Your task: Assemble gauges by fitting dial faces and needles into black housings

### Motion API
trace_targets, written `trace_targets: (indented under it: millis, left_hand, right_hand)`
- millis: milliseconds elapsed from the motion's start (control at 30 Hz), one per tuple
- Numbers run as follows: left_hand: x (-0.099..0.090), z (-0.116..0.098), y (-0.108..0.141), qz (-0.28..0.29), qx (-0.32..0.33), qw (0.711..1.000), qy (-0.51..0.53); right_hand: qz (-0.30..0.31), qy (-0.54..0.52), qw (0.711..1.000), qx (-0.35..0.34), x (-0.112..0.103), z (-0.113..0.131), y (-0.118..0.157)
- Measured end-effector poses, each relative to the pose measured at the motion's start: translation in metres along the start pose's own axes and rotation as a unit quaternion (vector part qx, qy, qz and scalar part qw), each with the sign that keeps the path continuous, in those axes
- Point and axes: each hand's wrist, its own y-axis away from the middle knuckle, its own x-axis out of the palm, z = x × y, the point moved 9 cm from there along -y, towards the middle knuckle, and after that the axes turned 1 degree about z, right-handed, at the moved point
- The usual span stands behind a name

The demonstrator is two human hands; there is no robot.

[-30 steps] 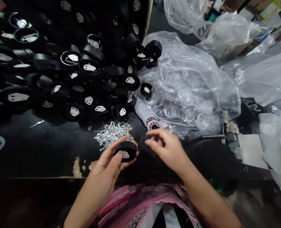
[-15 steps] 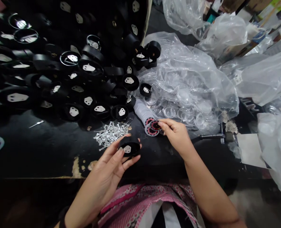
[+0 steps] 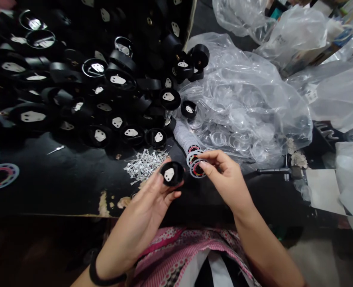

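Black round cases with pale plates (image 3: 94,67) form a heap, which we note at the upper left. Below its right end, we locate a loose pile of thin silver metal pins (image 3: 146,164) on the dark work table (image 3: 59,191). Just right of the pile, our left hand (image 3: 149,201) grasps a shallow black round case with a white plate inside (image 3: 172,174); its hollow side faces up toward us. Next, a stack of thin grey-edged discs (image 3: 185,137) lies lengthwise, its long axis running from upper left down toward our right fingertips. At that lower end, we pinch a flat grey-rimmed disc with black-and-red print (image 3: 197,169) between the thumb and forefinger of our right hand (image 3: 226,177). We cannot tell whether the disc is lifted clear of its neighbour. The case lies just left of the disc, apart from it. Our right hand is nearer the stack. Farther right, we see a clear plastic bag of transparent rings (image 3: 239,103).
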Motion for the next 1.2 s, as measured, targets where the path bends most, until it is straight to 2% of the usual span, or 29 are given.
trace_targets:
  millis: [200, 267, 400, 467, 600, 700, 833, 867, 933, 1000, 1100, 1200]
  left_hand:
    - [0.008, 0.009, 0.003, 0.021, 0.025, 0.998, -0.058]
    - [0.008, 0.011, 0.002, 0.031, 0.031, 0.996, -0.080]
    - [0.008, 0.014, -0.001, 0.053, 0.037, 0.994, -0.086]
    - [0.008, 0.014, -0.002, 0.063, 0.041, 0.994, -0.085]
    - [0.011, 0.016, -0.001, 0.091, 0.048, 0.988, -0.118]
    - [0.003, 0.014, 0.002, 0.087, 0.061, 0.974, -0.199]
    - [-0.025, -0.002, 0.008, 0.043, 0.107, 0.938, -0.326]
    - [-0.034, -0.007, 0.010, 0.020, 0.114, 0.938, -0.327]
    - [-0.052, -0.017, 0.012, -0.035, 0.116, 0.956, -0.268]
    - [-0.061, -0.023, 0.015, -0.074, 0.114, 0.976, -0.169]
    - [-0.057, -0.029, 0.016, -0.088, 0.125, 0.986, -0.070]
    - [-0.049, -0.030, 0.015, -0.075, 0.135, 0.988, -0.026]
  right_hand:
    - [-0.002, 0.110, 0.992, -0.059, 0.019, 0.026, 0.010]
    - [0.007, 0.127, 0.991, -0.039, 0.023, 0.022, 0.009]
    - [0.033, 0.047, 0.997, 0.050, 0.023, -0.001, 0.006]
    - [0.030, 0.045, 0.997, 0.058, 0.020, -0.005, 0.005]
    - [0.056, 0.126, 0.989, 0.047, 0.021, -0.004, 0.006]
    - [0.106, 0.129, 0.985, 0.040, 0.028, -0.002, 0.012]
    - [0.205, 0.137, 0.969, 0.014, 0.049, 0.002, 0.016]
    - [0.214, 0.161, 0.963, -0.003, 0.054, 0.004, 0.014]
    - [0.205, 0.259, 0.943, -0.041, 0.065, 0.007, 0.004]
    - [0.173, 0.389, 0.902, -0.072, 0.077, 0.008, -0.007]
    - [0.149, 0.515, 0.838, -0.103, 0.098, 0.008, -0.018]
    - [0.144, 0.556, 0.809, -0.126, 0.111, 0.008, -0.021]
